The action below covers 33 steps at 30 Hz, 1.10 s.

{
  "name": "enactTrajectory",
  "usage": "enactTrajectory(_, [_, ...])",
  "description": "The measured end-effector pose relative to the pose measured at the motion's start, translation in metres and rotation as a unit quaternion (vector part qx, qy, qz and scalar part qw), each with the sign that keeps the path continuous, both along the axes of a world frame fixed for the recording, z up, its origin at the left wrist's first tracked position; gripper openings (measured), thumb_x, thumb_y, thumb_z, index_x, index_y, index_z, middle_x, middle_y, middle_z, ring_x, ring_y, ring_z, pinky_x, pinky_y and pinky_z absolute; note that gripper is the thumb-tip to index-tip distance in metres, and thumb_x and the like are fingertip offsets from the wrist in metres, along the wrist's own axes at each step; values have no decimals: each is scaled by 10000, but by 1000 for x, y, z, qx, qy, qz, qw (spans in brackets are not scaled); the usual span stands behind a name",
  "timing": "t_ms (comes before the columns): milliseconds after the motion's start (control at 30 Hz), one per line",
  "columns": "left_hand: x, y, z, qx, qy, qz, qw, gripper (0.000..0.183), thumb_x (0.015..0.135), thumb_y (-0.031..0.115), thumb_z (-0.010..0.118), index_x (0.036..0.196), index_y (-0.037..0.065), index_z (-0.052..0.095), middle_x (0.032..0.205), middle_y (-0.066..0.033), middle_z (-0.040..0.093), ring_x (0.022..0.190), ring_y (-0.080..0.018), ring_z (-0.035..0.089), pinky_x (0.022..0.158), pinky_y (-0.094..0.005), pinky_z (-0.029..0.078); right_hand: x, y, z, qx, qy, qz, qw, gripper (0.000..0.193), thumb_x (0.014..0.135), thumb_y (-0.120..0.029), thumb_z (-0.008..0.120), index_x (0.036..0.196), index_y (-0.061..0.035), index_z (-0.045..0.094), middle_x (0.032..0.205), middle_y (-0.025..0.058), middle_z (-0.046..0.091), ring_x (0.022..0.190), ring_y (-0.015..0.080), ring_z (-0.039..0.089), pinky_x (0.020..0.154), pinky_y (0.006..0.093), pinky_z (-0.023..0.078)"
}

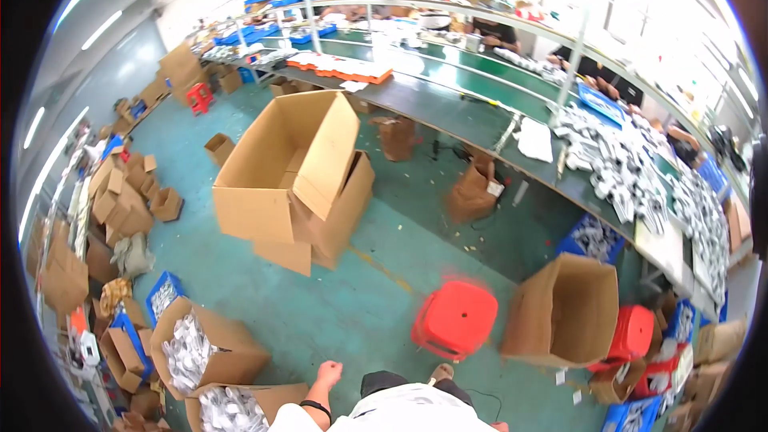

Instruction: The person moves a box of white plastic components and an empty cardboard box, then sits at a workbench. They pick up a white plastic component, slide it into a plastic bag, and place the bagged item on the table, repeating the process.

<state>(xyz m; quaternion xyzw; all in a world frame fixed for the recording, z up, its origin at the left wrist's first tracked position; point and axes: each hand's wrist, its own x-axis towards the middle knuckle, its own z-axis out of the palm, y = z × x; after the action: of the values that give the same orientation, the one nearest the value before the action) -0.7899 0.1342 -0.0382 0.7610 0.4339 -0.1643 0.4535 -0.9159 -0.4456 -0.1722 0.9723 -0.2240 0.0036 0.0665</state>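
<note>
My left hand point(330, 372) hangs low in front of me, fingers curled in, with nothing seen in it. A black band point(317, 410) circles that wrist. Just left of this arm stand two cardboard boxes, one upper point(240, 358) and one lower point(284, 397), both heaped with pale plastic-looking parts. Only a sliver of my right hand point(500, 426) shows at the lower edge, its fingers hidden. A red stool point(458, 316) stands ahead of my feet, with an open cardboard box point(524, 316) to its right.
Large open cartons point(252, 212) stand ahead on the green floor. A long dark worktable point(424, 112) curves along the right, piled with grey-white parts point(616, 160). Several people sit beyond it. Brown bags point(472, 192) stand beneath. Boxes and blue bins point(166, 292) line the left.
</note>
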Motion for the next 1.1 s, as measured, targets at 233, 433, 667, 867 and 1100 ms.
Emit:
enactTrajectory(233, [139,2,51,-109,-137,71,982,280,909,286,580,1030,34,591,918,-59,651,674,-166,618,541,-320,487,249,-66,52,434,-12,-108,894,224,752,-178,612,830,23,669,828,212,682,815,321,675,775,401,519])
enactTrajectory(433, [263,144,87,-135,-304,352,875,394,914,405,571,1174,147,424,997,-31,512,749,-160,562,538,-343,488,429,61,137,462,-68,-99,878,267,785,-198,602,961,-11,676,860,167,694,822,279,675,752,371,526])
enactTrajectory(667, [405,290,171,-144,-303,445,830,875,783,594,639,1425,183,208,1434,-136,250,1211,-349,391,766,-567,464,485,241,179,406,200,74,888,371,793,-274,625,1100,-70,662,980,165,691,880,275,677,815,368,525])
enactTrajectory(867, [470,344,138,-208,-223,448,840,988,732,556,720,1458,135,198,1476,-127,258,1248,-370,372,870,-669,386,474,266,176,488,74,-123,861,380,783,-246,627,1091,-26,652,949,172,691,876,279,678,794,376,530])
enactTrajectory(1100, [516,372,101,-206,-278,425,836,710,748,333,781,1296,49,430,1276,-151,492,1079,-358,529,742,-692,437,336,223,89,447,4,-118,887,267,868,-263,601,936,-14,671,783,122,662,701,194,605,635,352,498])
